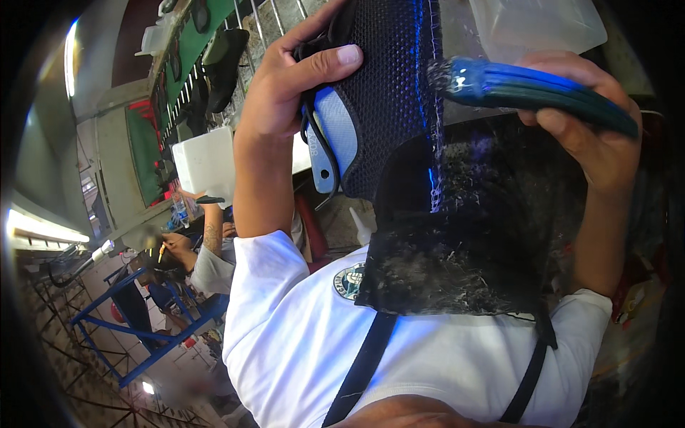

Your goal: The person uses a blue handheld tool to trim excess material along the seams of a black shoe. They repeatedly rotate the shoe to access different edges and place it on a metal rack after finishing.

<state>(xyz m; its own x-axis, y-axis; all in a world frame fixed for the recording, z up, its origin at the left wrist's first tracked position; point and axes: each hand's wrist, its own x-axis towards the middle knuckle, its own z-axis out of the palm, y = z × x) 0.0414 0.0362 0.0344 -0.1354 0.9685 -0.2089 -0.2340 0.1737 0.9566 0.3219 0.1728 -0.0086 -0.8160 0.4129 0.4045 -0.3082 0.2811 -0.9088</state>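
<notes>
My left hand is closed around a black mesh shoe upper, its thumb pressed on the mesh. A light blue lining piece with a punched hole hangs beside the thumb. White stitching runs along the upper's lower edge, lit blue. In my right hand is a brush with a ribbed, dark blue-green handle, gripped between thumb and fingers. The brush's bristle end meets the stitched edge; whether it presses there I cannot tell. A black apron, smeared white, covers my chest below the upper.
A translucent plastic tub stands at the far right. Metal bars and a green belt carrying dark shoe parts lie to the left, near a white box. Another person's arm shows at left, beside a blue metal frame.
</notes>
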